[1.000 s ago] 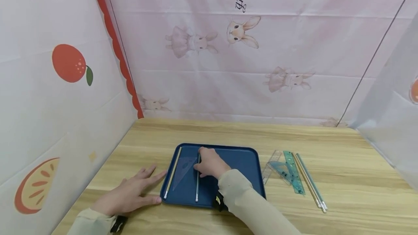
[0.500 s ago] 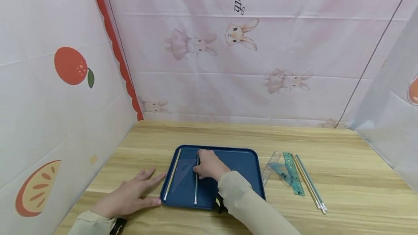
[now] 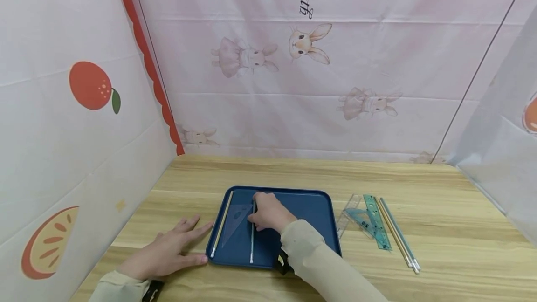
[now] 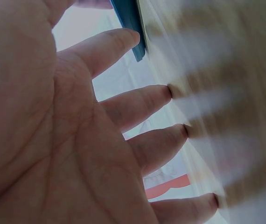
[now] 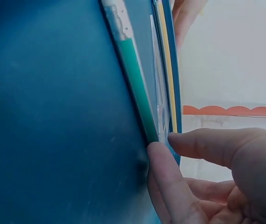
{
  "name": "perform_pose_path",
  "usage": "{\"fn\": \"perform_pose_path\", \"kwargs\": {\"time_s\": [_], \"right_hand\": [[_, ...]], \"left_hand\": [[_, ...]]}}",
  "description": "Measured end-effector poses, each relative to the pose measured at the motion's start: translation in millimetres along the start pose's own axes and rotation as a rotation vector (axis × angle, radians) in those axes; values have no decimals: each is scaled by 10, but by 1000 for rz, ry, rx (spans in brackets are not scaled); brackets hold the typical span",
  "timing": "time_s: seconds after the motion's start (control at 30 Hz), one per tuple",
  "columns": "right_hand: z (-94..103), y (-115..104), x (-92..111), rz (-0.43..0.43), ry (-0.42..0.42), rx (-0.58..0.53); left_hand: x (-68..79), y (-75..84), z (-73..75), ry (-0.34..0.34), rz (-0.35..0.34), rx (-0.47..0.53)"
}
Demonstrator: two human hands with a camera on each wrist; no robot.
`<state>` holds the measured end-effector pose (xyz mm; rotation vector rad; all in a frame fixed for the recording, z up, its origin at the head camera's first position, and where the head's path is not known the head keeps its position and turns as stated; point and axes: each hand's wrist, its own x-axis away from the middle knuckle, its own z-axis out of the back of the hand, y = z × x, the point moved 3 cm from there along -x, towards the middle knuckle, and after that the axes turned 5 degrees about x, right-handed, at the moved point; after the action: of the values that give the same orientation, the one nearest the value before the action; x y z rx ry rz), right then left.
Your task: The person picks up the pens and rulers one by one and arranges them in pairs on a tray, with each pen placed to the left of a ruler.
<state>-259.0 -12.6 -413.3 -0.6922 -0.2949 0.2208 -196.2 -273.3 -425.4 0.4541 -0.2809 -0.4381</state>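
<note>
My right hand [image 3: 270, 212] is over the blue tray [image 3: 302, 213], thumb and fingers pinching the far part of a green pencil [image 3: 252, 246]. That pencil lies along the tray with its eraser end toward me. In the right wrist view its silver ferrule [image 5: 120, 21] shows, and the fingertips hide its far end. Left of it lie a clear set square [image 3: 236, 220] and a yellow pencil [image 3: 222, 224] beside the tray's left wall. My left hand [image 3: 169, 250] rests on the table with fingers spread, thumb and index fingertips right at the tray's left edge [image 4: 130, 28].
Right of the tray lie a clear ruler [image 3: 346, 220], a bluish set square [image 3: 361, 219] overlapping it, a green ruler [image 3: 377, 223] and several pencils [image 3: 396, 232] side by side. Printed cloth [image 3: 268, 120] walls stand behind and on both sides of the wooden table [image 3: 453, 218].
The green pencil's near end has shifted very slightly left in the tray, with my right hand still gripping it. My left hand has stayed in place.
</note>
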Motion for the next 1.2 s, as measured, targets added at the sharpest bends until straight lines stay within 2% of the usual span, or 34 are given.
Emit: {"fn": "perform_pose_path", "kwargs": {"time_s": [0.3,0.8,1.2], "right_hand": [[77,51,51,38,0,-51],[341,163,189,90,-48,-142],[592,375,354,97,-27,-172]], "left_hand": [[6,8,4,6,-6,-5],[-18,-1,-6,2,-1,-7],[-9,5,-3,19,-14,-14]]}}
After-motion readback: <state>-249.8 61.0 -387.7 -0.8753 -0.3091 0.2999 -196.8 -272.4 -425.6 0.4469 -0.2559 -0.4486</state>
